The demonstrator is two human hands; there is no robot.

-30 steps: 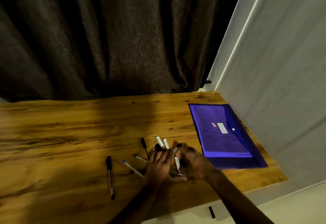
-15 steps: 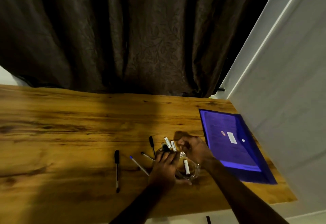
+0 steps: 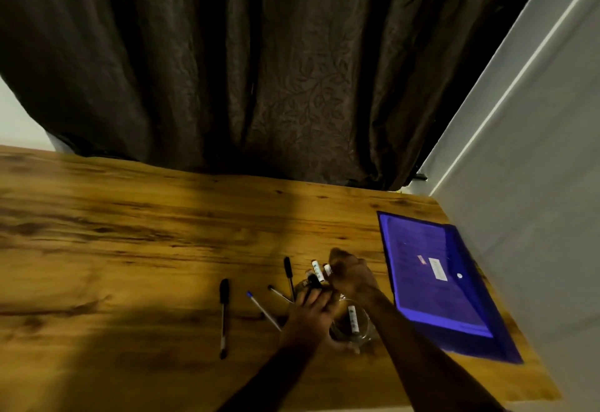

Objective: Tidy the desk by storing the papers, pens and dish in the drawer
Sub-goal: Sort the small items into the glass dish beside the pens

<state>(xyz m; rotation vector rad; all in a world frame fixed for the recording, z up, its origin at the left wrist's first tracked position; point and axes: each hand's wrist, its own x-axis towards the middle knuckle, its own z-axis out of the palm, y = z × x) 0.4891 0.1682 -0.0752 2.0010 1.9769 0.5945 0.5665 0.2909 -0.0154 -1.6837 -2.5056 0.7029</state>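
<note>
— What's in your grip right now?

— My right hand (image 3: 352, 277) is curled into a loose fist over the white-barrelled markers (image 3: 318, 271); whether it has actually closed on one I can't tell. My left hand (image 3: 310, 316) lies flat, fingers spread, its thumb side against the glass dish (image 3: 365, 335), holding nothing that I can see.

— And the dish?

— On the table (image 3: 130, 233), near the front edge, between my two forearms. One white marker (image 3: 353, 318) lies inside, its long axis running away from me.

— Which way do the pens point?

— The black capped pen (image 3: 223, 314) left of my hands lies near upright in the view, cap at the far end. The blue-tipped pen (image 3: 263, 311) slants, its tip far and left, its barrel running under my left hand. Another black pen (image 3: 288, 273) points away from me, and a thinner one (image 3: 279, 293) lies aslant beside it.

— The papers?

— In the purple folder (image 3: 435, 278), flat on the right of the table, long axis running away from me, against the grey wall (image 3: 535, 184).
</note>
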